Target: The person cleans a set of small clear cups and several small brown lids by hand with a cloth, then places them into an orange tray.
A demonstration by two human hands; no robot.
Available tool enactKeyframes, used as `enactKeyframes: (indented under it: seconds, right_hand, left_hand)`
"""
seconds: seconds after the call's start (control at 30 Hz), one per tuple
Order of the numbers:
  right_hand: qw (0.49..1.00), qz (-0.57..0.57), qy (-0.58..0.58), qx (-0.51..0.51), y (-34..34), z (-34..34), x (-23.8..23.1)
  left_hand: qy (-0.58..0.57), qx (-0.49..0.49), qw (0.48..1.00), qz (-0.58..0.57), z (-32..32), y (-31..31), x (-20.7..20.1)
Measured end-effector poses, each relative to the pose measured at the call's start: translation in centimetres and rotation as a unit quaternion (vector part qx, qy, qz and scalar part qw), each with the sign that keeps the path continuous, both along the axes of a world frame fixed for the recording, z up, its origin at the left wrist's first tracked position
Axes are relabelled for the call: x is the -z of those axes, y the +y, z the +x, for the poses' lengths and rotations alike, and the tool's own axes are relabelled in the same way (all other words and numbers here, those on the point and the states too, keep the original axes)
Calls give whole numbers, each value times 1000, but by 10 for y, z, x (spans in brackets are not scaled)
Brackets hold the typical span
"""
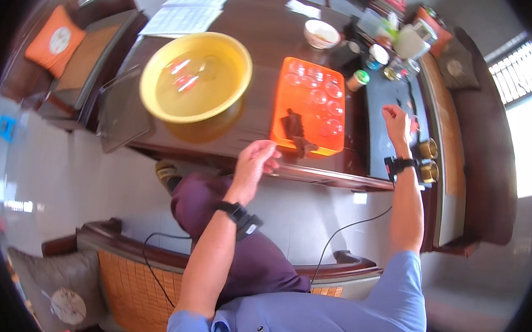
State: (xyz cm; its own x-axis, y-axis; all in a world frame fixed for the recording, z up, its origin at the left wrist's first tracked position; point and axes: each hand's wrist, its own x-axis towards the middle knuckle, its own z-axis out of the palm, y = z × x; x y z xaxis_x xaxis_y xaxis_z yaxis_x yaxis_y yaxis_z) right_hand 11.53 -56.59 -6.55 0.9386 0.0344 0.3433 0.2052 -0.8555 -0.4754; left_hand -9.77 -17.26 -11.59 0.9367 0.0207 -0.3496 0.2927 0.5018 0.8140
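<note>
My left hand (pixel 255 165) hovers by the table's front edge, beside the near left corner of an orange tray (pixel 278 100). Its fingers are loosely bent and somewhat apart, with nothing visible in them. Several small clear glass cups (pixel 318 97) sit in the tray, and a crumpled dark brown cloth (pixel 294 128) hangs over its near edge. My right hand (pixel 396 121) is closed above the dark tea tray at the right; whatever it may hold is hidden. Just beside it lies a small reddish thing (pixel 415 123), too blurred to name.
A yellow basin (pixel 242 73) of water with shiny glass-like pieces stands left. Behind are papers (pixel 187 12) and a white bowl (pixel 321 33). A green-lidded container (pixel 358 80), brown cups (pixel 427 171) and other tea things crowd the right. Dark cables trail from my wrist straps.
</note>
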Motion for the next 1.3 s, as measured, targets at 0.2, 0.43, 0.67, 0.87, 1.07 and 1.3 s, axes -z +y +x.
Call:
enactKeyframes:
  seconds: [0.2,0.43,0.67,0.87,1.07,1.3]
  right_hand:
    - [963,-130,108,-209,136,-69,-44]
    - [949,-258,104,-147,154,-81,-21]
    - [971,-210,61,-95,158,-83,2]
    - [977,-208,13,-53,199,-96,-59]
    - [981,-23,46,-187,307,-86,-107]
    - [964,-46,131,-225,444,-50,-32]
  left_hand:
    - [-5,-11,1000,-8,3,-12,15]
    - [12,-19,1000,-1,-2,-6,14]
    - [17,-22,1000,8,-8,3,13]
    - [15,-18,1000,-5,-16,13,18]
    - [8,-4,1000,-30,-20,20,19]
    - [12,-52,998,-23,-25,39,23]
